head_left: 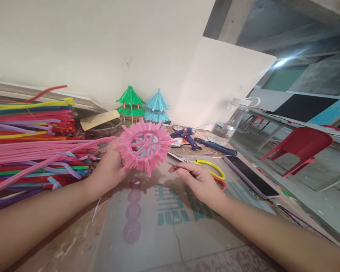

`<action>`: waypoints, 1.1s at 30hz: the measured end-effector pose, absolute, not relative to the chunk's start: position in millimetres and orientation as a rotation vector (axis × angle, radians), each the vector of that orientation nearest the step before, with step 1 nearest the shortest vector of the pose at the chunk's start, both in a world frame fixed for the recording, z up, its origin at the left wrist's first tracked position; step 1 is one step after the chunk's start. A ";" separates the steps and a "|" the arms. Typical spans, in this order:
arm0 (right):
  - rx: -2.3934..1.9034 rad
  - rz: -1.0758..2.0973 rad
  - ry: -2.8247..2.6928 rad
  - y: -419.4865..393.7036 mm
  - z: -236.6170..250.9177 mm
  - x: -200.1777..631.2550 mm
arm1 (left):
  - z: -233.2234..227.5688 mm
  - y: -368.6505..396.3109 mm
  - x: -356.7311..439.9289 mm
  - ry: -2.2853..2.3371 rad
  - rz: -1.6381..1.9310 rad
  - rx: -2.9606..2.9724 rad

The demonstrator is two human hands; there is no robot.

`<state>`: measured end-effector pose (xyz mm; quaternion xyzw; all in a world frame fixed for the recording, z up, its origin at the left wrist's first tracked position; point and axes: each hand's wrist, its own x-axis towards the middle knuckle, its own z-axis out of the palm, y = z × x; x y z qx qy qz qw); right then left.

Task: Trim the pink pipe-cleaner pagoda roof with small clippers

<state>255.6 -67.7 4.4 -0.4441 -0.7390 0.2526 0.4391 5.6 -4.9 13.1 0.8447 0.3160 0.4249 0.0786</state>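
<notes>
Pink piece (144, 145): a round wheel of pink pipe cleaner, spokes crossing at the hub, short fuzzy ends bristling all round the rim; it is being held up just above the table (170, 241), slightly left of centre, with its face turned to the camera.

Left hand (109, 168): fingers are curling round the wheel's left rim from behind, thumb side toward the camera; the hold is looking light, more a pinch than a clamp.

Right hand (198, 180): fingers are closing narrowly on a thin metal tool (173, 165), its tip pointing at the wheel's lower right edge; whether the tip is touching the bristles I cannot tell.

Handling, as judged: the wheel is looking very light and springy; the wire cores are likely giving it some stiffness, yet the bristles should bend under any squeeze. The fuzz should grip the skin well, so slipping is seeming unlikely.

Where to hold: the rim ring or the spokes near the hub are looking like the firm parts; the loose ends are likely to splay if pinched.

Around the left arm: a big bundle of pipe cleaners (31, 143) in many colours is lying just beside it.

Around the right hand: yellow-handled scissors (204, 166) are lying just behind it, a phone (251, 176) to its right, a blue glue gun (187, 135) farther back.

Back of the table: a green pagoda model (130, 105) and a blue pagoda model (158, 107) are standing side by side against the wall.
</notes>
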 end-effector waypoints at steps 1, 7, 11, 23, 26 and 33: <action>-1.103 0.631 -1.833 -67.7 4.3 255.6 | 13.1 -4.9 5.6 0.943 1.270 2.529; -1.108 0.654 -1.821 -68.9 5.8 254.9 | 15.1 -6.5 6.4 0.950 1.260 2.520; -1.136 0.674 -1.827 -70.2 6.9 255.3 | 14.3 -6.4 6.4 0.950 1.290 2.519; -1.127 0.658 -1.839 -68.8 5.6 254.6 | 17.0 -8.1 7.6 0.972 1.275 2.536; -1.132 0.645 -1.840 -69.1 5.8 254.5 | 15.1 -7.3 6.2 0.996 1.251 2.535; -1.156 0.626 -1.844 -69.6 6.8 256.2 | 15.7 -7.1 7.3 0.967 1.262 2.520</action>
